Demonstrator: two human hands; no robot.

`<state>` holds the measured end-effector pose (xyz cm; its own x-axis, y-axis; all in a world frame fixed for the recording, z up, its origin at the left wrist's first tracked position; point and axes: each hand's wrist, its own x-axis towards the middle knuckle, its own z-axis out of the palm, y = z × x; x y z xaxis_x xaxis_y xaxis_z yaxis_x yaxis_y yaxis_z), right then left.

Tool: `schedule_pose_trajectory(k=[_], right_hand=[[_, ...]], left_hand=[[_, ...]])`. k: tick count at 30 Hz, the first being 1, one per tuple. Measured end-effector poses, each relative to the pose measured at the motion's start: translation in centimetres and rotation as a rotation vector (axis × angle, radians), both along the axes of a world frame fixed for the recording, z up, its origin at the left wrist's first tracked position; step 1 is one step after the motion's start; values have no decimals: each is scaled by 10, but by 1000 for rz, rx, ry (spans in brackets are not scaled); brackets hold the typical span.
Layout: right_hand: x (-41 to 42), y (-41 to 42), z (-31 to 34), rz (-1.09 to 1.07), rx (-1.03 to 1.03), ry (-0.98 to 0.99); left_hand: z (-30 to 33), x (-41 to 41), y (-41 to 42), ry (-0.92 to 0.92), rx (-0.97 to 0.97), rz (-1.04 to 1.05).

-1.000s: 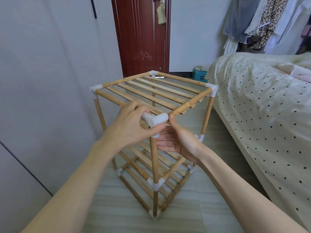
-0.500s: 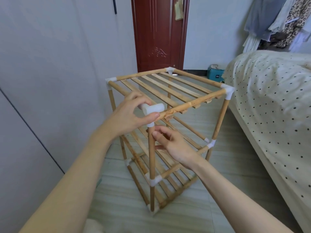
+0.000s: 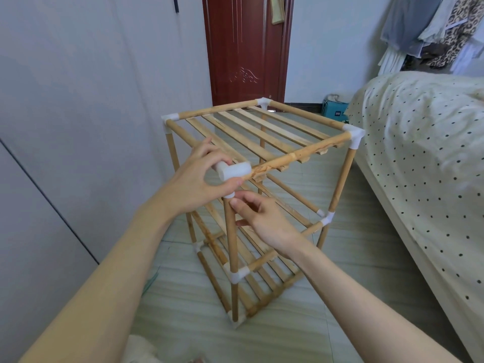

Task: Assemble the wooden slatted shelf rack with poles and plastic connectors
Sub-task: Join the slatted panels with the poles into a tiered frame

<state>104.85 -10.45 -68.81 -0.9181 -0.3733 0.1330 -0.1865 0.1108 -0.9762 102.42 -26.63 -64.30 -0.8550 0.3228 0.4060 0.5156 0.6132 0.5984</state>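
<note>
Rack (image 3: 262, 142) stands on the floor while the left hand (image 3: 201, 184) grips the near corner connector (image 3: 234, 171) and the right hand (image 3: 262, 221) pinches the pole (image 3: 231, 244) under it, probably seating that joint.

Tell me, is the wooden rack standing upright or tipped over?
Upright. The rack stands on its feet on the floor, poles vertical, slatted shelves level, while the left hand grips the near white corner connector.

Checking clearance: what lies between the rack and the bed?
Only bare floor between the rack and the bed, as the head view shows.
</note>
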Motion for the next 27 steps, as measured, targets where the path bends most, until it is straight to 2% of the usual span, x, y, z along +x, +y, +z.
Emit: schedule_pose_trajectory(k=[1,3,6,8,9,13,15,18,23,27], right_hand=[[-1,0,0,-32,46,42],[-3,3,1,-189,204,257],[-8,13,10,-526,513,775],[-13,19,19,-598,720,962],[-18,20,24,-558,794,1001],[-34,11,41,-254,934,1001],[-42,2,42,-175,973,983],[-50,1,41,-133,948,978],[-54,5,42,-110,771,889],[-57,4,45,-89,739,857]], left_hand=[[0,1,-1,-3,13,9],[0,4,-4,-13,39,4],[4,7,-12,-53,76,1],[7,9,-20,-83,59,17],[9,10,-23,-90,39,36],[13,13,-31,-92,-23,138],[12,13,-31,-30,-79,218],[13,15,-30,21,-100,301],[21,17,-35,-22,-111,219],[22,19,-41,-13,-110,207]])
